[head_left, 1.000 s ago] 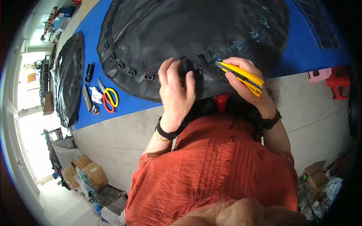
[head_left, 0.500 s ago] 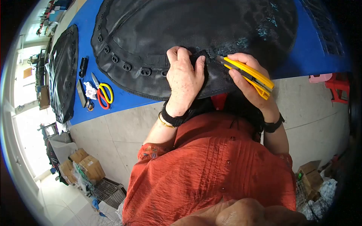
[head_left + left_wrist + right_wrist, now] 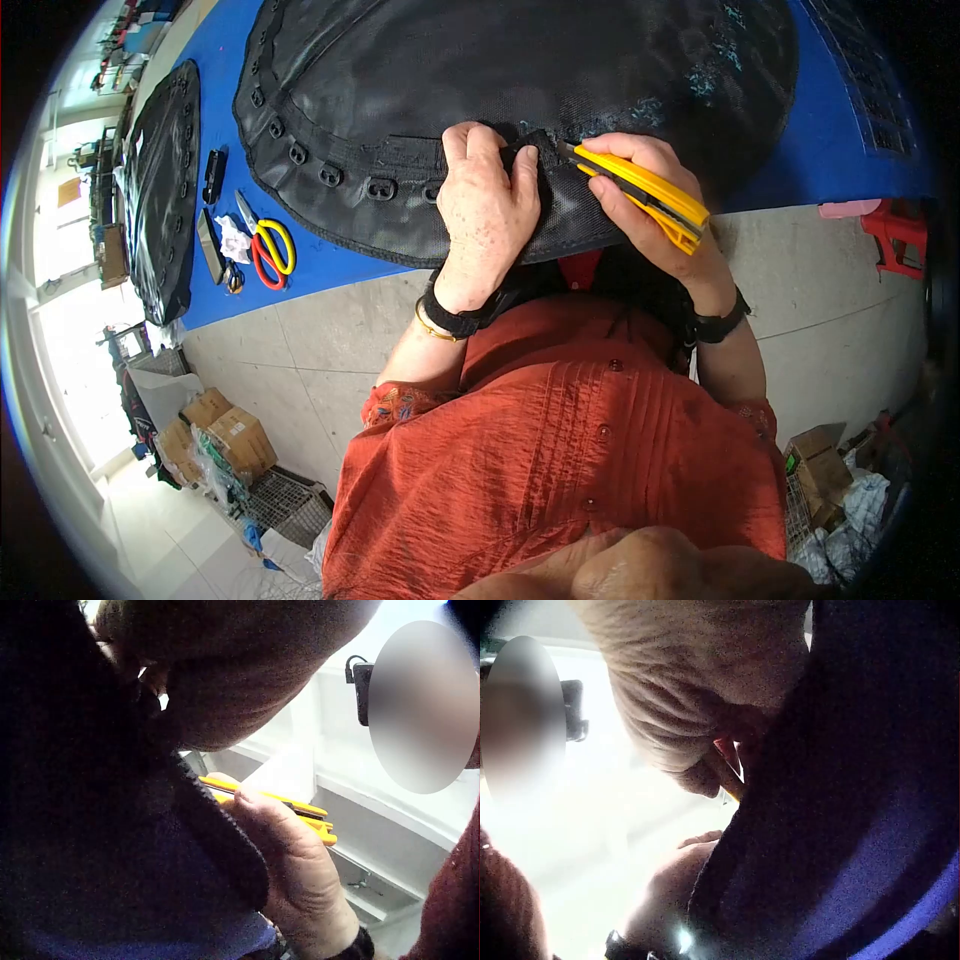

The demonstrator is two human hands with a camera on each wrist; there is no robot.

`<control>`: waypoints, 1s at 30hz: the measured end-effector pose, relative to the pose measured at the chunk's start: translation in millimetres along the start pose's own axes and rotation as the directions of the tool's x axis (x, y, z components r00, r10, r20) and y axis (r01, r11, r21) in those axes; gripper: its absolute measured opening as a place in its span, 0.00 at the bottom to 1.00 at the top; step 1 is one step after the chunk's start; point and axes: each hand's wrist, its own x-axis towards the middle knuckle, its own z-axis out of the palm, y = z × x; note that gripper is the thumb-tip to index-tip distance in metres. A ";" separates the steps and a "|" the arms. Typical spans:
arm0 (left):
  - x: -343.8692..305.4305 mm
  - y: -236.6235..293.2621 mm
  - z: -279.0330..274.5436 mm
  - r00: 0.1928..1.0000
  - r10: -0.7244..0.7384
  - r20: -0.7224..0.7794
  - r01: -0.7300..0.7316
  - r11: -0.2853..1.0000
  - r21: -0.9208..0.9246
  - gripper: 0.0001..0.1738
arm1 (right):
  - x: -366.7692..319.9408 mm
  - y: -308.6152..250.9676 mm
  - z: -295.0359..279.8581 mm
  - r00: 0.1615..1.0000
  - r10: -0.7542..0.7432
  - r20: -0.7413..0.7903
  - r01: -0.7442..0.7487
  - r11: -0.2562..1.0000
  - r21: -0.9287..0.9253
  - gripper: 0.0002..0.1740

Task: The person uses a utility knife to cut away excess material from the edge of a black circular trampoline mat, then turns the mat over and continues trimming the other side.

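A large black mesh-like cover point(image 3: 480, 70) with a strip of black plastic loops point(image 3: 381, 189) along its near rim lies at the table's front edge. The left hand point(image 3: 487, 210) bears on it with curled fingers and a thumb pinching a raised fold of black strap point(image 3: 535, 145). The right hand point(image 3: 665, 245) grips a yellow utility knife point(image 3: 655, 192). Its blade tip meets the fabric just right of the left thumb. In the left wrist view, the knife point(image 3: 315, 811) and right hand show beyond the cover's edge. The right wrist view is mostly dark cover, with the blade hidden.
On the blue table point(image 3: 320, 260) to the left are scissors point(image 3: 268, 245) with red and yellow handles, a crumpled white scrap point(image 3: 233, 240) and a black tool point(image 3: 213, 176). Another black cover point(image 3: 160, 190) lies farther left. Red stool point(image 3: 900, 240) at right; cardboard boxes point(image 3: 235, 435) on the floor.
The left hand has come from spread fingers above the strap to pinching it, moving slightly right. The knife swung out to the right, then back left to the strap.
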 end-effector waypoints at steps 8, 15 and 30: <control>1.0 2.2 -1.2 0.999 -0.029 0.025 0.029 1.000 0.003 0.18 | 0.6 0.1 -8.1 0.999 0.005 0.050 -0.005 1.000 -0.005 0.15; 2.0 3.3 -3.0 0.998 -0.044 0.033 0.044 0.999 -0.013 0.18 | -6.1 0.5 -13.4 0.998 -0.006 0.066 0.008 1.000 -0.028 0.14; 2.1 1.2 1.5 1.000 -0.006 -0.008 0.006 1.000 -0.018 0.16 | -0.7 -1.9 -1.2 0.999 0.026 -0.041 -0.025 0.999 0.023 0.17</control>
